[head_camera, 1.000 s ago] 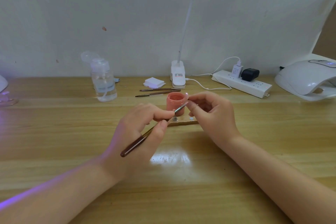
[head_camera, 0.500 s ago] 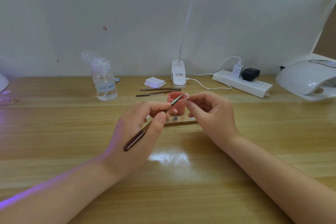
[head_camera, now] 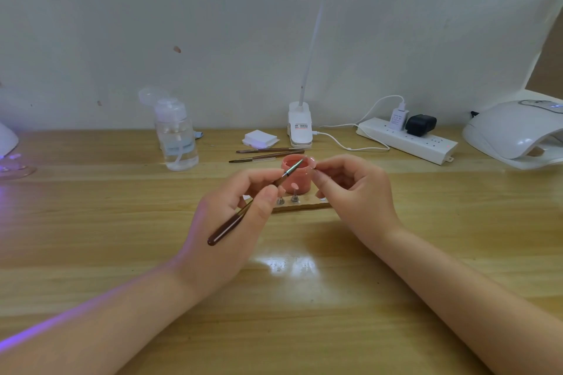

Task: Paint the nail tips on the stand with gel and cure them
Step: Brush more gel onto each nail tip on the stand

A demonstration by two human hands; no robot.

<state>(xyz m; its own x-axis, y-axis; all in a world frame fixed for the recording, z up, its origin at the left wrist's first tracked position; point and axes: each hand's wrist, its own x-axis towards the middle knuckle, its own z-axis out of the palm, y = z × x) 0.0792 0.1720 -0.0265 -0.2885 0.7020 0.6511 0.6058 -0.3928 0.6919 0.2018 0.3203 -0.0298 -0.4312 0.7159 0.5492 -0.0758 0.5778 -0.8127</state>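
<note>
Left hand (head_camera: 231, 222) fingers pinch the brush (head_camera: 256, 201) mid-shaft, bristles over the gel pot (head_camera: 297, 175). Right hand (head_camera: 350, 189) fingers pinch a nail tip (head_camera: 312, 162) just beside the bristles, above the stand (head_camera: 304, 205). Tip judged light, thin, slippery when wet; grip its edges.

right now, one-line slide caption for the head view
Left hand aims a gel brush at the nail tip pinched by the right hand.
</note>
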